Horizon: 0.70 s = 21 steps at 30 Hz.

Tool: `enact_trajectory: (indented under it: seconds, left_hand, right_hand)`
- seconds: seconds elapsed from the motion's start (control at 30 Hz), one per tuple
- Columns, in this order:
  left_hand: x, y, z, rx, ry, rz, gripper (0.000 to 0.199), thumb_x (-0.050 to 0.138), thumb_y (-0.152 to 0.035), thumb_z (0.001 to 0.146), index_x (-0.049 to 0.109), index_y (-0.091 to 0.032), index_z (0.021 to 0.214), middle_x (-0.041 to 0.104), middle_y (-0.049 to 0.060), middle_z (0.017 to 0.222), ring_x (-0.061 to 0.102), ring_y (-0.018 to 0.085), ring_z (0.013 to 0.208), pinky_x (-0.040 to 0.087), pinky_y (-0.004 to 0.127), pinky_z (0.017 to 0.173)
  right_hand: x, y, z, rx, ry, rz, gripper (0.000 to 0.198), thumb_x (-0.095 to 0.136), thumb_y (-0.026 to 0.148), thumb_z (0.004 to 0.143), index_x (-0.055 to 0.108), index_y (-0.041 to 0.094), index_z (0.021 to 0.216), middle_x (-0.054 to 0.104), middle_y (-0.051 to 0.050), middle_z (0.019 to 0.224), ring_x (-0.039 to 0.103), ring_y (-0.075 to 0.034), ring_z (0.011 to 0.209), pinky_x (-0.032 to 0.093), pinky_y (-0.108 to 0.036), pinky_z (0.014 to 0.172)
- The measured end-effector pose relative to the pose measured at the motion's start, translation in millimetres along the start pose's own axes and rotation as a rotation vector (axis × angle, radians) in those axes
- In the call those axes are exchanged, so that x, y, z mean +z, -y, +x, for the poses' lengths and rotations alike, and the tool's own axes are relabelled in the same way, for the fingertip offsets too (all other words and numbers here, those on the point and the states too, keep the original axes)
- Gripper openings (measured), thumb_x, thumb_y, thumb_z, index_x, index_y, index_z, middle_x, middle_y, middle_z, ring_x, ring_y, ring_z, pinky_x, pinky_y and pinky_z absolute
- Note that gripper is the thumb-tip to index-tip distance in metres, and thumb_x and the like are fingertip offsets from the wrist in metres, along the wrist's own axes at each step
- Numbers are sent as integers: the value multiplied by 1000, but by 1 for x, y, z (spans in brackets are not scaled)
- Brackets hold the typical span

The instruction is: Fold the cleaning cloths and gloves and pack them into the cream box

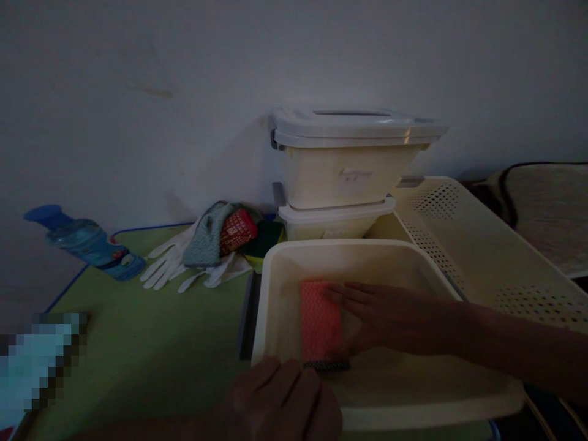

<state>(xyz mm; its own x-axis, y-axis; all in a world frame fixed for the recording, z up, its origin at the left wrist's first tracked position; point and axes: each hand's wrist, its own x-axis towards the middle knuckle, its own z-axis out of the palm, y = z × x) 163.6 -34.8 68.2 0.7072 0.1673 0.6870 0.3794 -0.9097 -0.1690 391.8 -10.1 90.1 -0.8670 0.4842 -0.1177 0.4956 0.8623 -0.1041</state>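
Observation:
A cream plastic tub [294, 260] with a grey side handle stands in front of me, its inside facing up. My left hand [287, 398] is closed around its near left rim. Inside lies a folded pink cloth [320, 318] with a dark edge, flat against the bottom. My right hand [374, 312] reaches into the tub from the right, fingers stretched out. Its fingertips and thumb touch the right side of the cloth.
Behind the tub stand two stacked lidded boxes [340, 174]. A perforated cream basket [478, 245] is at right. On the green table [160, 343] lie white gloves [168, 260], a grey-green cloth [209, 236], a red net-patterned item [237, 231], a sponge [264, 242] and a tilted blue bottle [94, 245].

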Motion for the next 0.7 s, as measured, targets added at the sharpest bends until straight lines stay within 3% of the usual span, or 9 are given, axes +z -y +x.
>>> enact_trajectory:
  seconds: [0.17, 0.33, 0.43, 0.57, 0.7]
  left_hand:
    - [-4, 2, 2, 16, -9, 23, 26, 33, -4, 84, 49, -16, 67, 53, -6, 45, 46, 8, 36, 30, 23, 37]
    - [-4, 3, 3, 26, -1, 30, 29, 30, -4, 86, 49, -17, 68, 55, -7, 45, 49, 7, 37, 30, 23, 37]
    - [-3, 3, 2, 28, -25, 27, 29, 31, -4, 86, 49, -17, 68, 55, -7, 45, 50, 7, 37, 30, 23, 37]
    - [-2, 5, 0, 43, -9, 21, 28, 31, -7, 87, 50, -17, 69, 56, -7, 46, 51, 7, 37, 32, 22, 38]
    - [-2, 7, 1, 50, -16, 26, 29, 30, -6, 87, 50, -17, 68, 56, -7, 45, 49, 7, 36, 31, 23, 37]
  right_hand:
    - [10, 0, 4, -89, -79, -91, 48, 58, 22, 81, 47, 46, 121, 29, -3, 145, 35, -24, 127, 40, -37, 99]
    - [19, -1, 4, -97, -90, -188, 46, 53, 18, 83, 47, 44, 121, 35, -1, 142, 40, -22, 124, 37, -37, 101]
    - [29, -2, 9, -69, -83, -202, 42, 54, 29, 84, 47, 35, 124, 39, -7, 139, 42, -23, 123, 38, -37, 99]
    - [38, -4, 16, -34, -55, -204, 56, 55, 47, 78, 47, 20, 127, 42, -18, 134, 43, -28, 121, 38, -38, 98]
    - [28, -5, 18, -86, 11, -143, 40, 54, 31, 83, 50, 30, 123, 38, -12, 139, 38, -26, 125, 37, -39, 100]
